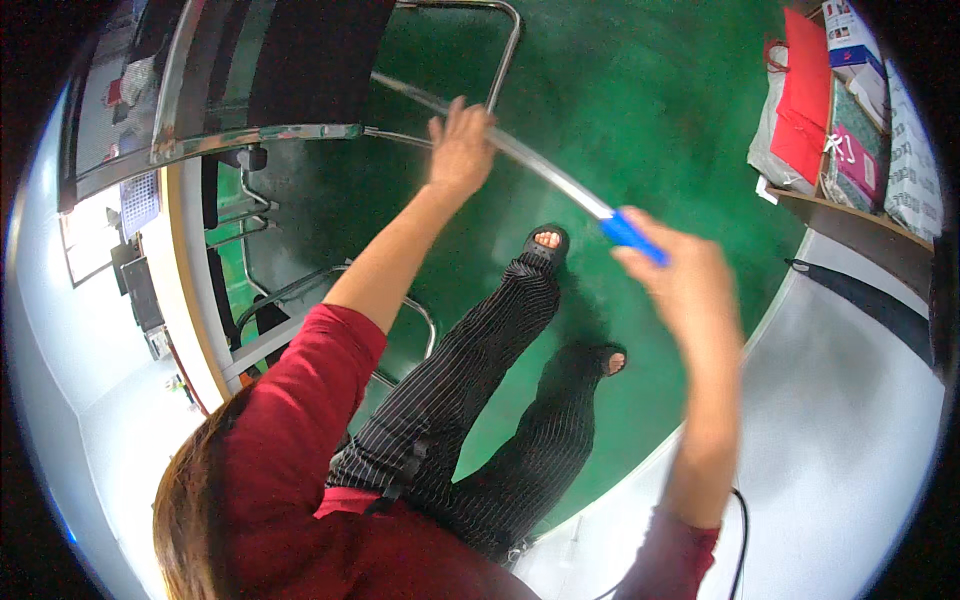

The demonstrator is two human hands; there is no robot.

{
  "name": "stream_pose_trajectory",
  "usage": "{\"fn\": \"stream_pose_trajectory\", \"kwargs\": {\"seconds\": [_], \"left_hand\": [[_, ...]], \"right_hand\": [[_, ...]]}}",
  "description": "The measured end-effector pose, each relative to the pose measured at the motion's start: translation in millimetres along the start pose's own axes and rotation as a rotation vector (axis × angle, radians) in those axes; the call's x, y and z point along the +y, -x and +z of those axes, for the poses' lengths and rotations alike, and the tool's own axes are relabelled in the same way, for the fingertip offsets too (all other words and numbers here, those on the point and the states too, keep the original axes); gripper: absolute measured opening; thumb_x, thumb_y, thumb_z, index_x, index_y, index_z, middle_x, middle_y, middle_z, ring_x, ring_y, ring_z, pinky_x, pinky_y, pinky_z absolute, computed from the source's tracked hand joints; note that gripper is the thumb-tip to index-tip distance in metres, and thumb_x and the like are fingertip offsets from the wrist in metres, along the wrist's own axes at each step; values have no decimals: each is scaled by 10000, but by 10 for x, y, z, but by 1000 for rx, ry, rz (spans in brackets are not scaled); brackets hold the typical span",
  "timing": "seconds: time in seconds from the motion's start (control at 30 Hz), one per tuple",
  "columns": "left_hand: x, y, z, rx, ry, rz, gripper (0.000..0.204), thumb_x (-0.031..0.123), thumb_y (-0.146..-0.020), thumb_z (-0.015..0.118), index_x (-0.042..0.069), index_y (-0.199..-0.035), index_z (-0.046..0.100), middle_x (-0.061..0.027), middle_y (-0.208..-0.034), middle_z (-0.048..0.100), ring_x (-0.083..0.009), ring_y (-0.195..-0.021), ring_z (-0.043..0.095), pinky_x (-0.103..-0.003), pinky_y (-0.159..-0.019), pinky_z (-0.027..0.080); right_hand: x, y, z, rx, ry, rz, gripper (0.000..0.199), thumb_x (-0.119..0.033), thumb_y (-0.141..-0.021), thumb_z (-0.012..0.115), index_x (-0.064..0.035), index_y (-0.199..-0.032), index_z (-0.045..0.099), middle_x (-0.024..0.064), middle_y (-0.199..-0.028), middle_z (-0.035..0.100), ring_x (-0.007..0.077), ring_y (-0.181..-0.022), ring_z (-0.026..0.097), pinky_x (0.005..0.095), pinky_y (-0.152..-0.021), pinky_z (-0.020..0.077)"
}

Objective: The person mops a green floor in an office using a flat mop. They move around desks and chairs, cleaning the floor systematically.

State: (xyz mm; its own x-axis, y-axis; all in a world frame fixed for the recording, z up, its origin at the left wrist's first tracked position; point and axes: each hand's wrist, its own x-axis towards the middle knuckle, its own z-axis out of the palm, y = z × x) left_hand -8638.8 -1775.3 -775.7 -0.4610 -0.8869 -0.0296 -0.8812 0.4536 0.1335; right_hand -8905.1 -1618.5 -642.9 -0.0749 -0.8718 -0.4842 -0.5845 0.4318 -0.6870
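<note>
A silvery metal pole with a blue end grip runs slantwise across the view. My right hand is closed around the blue grip. Farther along, my left hand lies over the metal shaft and holds it, fingers partly stretched. The pole's far end passes beneath a black chair with a chrome frame at the upper left, so whatever is fixed there is hidden.
More chrome chair legs stand left of my legs, beside a pale-edged desk. The floor is green. At the upper right, a red bag and several boxes sit on a shelf; a white wall rises below.
</note>
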Motion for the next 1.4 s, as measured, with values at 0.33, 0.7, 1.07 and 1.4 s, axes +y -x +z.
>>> {"fn": "stream_pose_trajectory", "kwargs": {"seconds": [0.33, 0.7, 1.07, 1.4], "left_hand": [[558, 210, -846, -188, 177, -147, 513, 166, -816, 541, 79, -1274, 327, -157, -1418, 201, -463, -1329, 104, -684, -977, 204], [2282, 1072, -2000, 0, 542, 89, 433, 91, -719, 632, 78, -1102, 432, -150, -1273, 355, -516, -1285, 170, -693, -932, 270], [1999, 1103, -2458, -246, 630, 199, 205, 274, -736, 653, 91, -780, 570, -22, -804, 550, -233, -967, 490, -658, -863, 339], [288, 814, -1966, -231, 465, 38, 215, 95, -682, 659, 70, -878, 576, -95, -1047, 537, -298, -1197, 397, -631, -962, 324]], "right_hand": [[-776, 874, -718, 148, 367, -99, 394, -283, -755, 671, -245, -1140, 599, 125, -746, 643, 312, -665, 626, 408, -601, 497], [-1360, 3088, -1891, 204, 659, 188, 431, -284, -723, 702, -252, -1142, 608, 105, -613, 571, 276, -572, 560, 364, -585, 445], [-1897, 3537, -1894, 91, 511, 341, 494, -212, -688, 750, -216, -1160, 604, 133, -623, 597, 244, -520, 575, 351, -545, 456], [-2222, 2387, -670, 76, 610, 31, 436, -336, -800, 637, -247, -1217, 542, 121, -640, 604, 296, -574, 606, 386, -531, 462]]}}
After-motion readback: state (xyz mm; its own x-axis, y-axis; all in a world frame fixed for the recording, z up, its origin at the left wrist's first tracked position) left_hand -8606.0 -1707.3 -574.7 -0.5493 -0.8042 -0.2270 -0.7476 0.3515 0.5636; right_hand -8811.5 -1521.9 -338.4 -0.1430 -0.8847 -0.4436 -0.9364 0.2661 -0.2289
